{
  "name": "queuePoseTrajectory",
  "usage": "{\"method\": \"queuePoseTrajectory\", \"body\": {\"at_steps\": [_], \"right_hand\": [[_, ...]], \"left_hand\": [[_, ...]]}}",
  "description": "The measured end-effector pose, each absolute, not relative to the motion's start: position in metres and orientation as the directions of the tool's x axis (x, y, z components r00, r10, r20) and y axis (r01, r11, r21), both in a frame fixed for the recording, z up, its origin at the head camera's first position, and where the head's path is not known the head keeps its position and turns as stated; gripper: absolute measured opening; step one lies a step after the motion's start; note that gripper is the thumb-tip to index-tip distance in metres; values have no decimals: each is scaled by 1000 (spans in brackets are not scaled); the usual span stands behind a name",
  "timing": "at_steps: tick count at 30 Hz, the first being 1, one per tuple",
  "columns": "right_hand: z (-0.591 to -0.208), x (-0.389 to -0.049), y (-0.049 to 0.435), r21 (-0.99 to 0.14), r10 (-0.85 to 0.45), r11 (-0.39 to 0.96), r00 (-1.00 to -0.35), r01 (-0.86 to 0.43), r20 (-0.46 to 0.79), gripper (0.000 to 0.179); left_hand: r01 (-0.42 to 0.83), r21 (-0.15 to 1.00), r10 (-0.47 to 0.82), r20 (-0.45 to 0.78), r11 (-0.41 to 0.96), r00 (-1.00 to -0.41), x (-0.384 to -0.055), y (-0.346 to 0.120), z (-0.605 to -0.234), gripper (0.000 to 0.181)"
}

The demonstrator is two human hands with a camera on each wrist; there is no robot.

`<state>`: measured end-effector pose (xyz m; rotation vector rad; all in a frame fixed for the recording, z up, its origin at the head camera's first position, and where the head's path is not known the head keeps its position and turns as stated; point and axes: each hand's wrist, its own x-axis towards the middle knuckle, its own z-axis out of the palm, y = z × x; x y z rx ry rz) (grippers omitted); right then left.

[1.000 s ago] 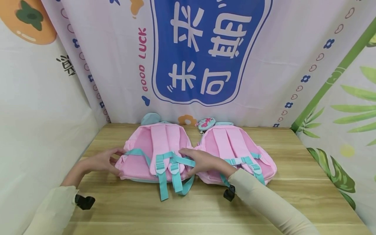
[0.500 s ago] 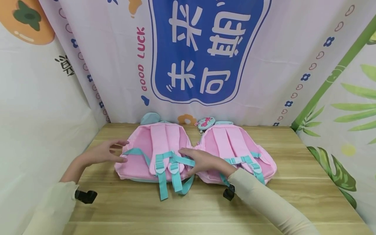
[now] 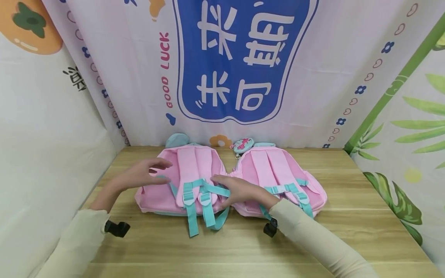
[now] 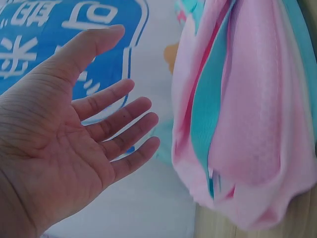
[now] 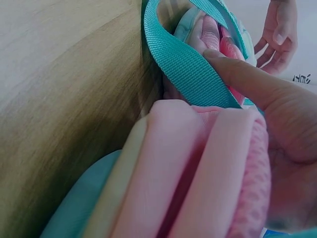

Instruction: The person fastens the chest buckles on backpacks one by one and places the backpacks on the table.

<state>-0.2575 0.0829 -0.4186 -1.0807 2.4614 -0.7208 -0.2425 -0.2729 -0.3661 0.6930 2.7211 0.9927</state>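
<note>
Two pink backpacks with teal straps lie side by side, shoulder straps facing up. Over the outer side of the left backpack [image 3: 158, 200], my left hand [image 3: 140, 173] hovers with loosely spread fingers. In the left wrist view its palm is bare, apart from the pink fabric. My right hand [image 3: 241, 191] rests at that backpack's inner side, overlapping the edge of the right backpack [image 3: 246, 168] in the head view. From the right wrist, the thumb [image 5: 245, 79] lies straight against a teal webbing strap [image 5: 185, 64]; the other fingers are mostly hidden.
Buckled teal strap ends [image 3: 192, 221] trail onto the wooden table [image 3: 222, 255]. A small round teal pouch [image 3: 243, 144] with a pink print hangs off the right backpack. Printed cloth [image 3: 323, 92] covers the back wall, close behind the bags.
My left hand has lifted off the left backpack's outer corner and moved right and farther back, over its upper part. The right hand and both backpacks have stayed put.
</note>
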Motion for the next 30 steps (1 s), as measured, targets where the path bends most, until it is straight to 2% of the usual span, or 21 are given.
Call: {"method": "queuePoseTrajectory", "body": {"at_steps": [7, 16, 30], "right_hand": [[-419, -257, 83, -580, -753, 582, -648, -571, -117, 96], [-418, -257, 83, -586, -753, 578, -648, -568, -113, 96], [-419, -259, 84, -576, -760, 572, -642, -584, -104, 96]], "left_hand": [[376, 667, 512, -8, 643, -859, -251, -248, -373, 52], [453, 652, 582, 21, 608, -813, -253, -217, -383, 44], [486, 639, 634, -3, 596, -773, -258, -194, -391, 38]]}}
